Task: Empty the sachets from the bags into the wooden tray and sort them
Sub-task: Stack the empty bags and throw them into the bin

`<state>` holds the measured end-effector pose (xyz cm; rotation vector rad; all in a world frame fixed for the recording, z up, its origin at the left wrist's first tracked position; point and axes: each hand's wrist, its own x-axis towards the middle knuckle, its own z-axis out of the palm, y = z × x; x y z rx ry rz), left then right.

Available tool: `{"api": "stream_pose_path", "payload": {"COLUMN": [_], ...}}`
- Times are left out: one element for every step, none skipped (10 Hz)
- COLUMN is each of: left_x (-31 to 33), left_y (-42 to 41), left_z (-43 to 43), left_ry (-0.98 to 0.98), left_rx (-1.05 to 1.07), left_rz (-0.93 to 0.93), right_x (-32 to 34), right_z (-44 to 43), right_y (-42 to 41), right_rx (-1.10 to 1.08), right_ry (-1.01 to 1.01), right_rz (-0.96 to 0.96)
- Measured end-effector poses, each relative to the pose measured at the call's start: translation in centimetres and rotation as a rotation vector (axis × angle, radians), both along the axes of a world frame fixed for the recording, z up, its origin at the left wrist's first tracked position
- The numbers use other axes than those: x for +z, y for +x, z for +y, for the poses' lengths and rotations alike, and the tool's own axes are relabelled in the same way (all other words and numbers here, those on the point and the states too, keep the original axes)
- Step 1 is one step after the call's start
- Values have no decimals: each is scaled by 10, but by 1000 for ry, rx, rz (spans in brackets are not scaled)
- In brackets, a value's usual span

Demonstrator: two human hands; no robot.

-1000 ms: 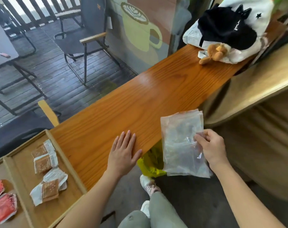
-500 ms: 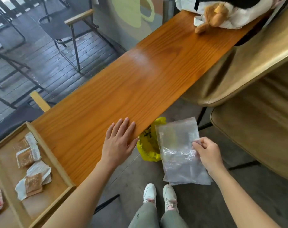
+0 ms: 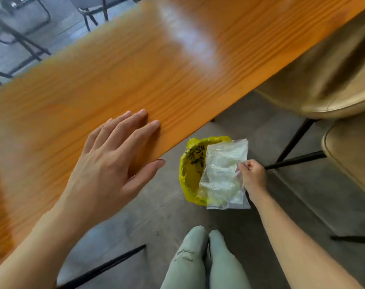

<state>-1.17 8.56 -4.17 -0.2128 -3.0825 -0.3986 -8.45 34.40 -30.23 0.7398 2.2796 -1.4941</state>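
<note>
My right hand (image 3: 253,177) pinches an empty clear plastic bag (image 3: 223,176) low beside the table, right over a yellow bag-lined bin (image 3: 190,174) on the floor. The clear bag's left half overlaps the bin's opening. My left hand (image 3: 112,163) lies flat with fingers spread on the orange wooden table (image 3: 135,76), near its front edge. The wooden tray and the sachets are out of view; only a blurred sliver of something pale shows at the far left edge.
Two tan padded chairs (image 3: 331,80) with black legs stand to the right of the table. My knees in pale green trousers (image 3: 200,261) are at the bottom. Grey floor (image 3: 302,195) surrounds the bin. Dark chair frames stand beyond the table's far edge.
The view has tilted down and right, so the tray has left the frame. My right hand has lowered the clear bag from table height down onto the yellow bin. My left hand stays flat.
</note>
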Motion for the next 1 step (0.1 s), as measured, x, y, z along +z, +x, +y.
{"api": "stream_pose_path", "payload": {"left_x": [-21], "left_y": [-1], "left_z": [-9], "left_ry": [7], "left_rx": [3], "left_rz": [55], "right_x": [-62], "right_z": [-15], "right_y": [-18], "right_rx": [-33], "right_ry": [-42], "right_rz": [-52]}}
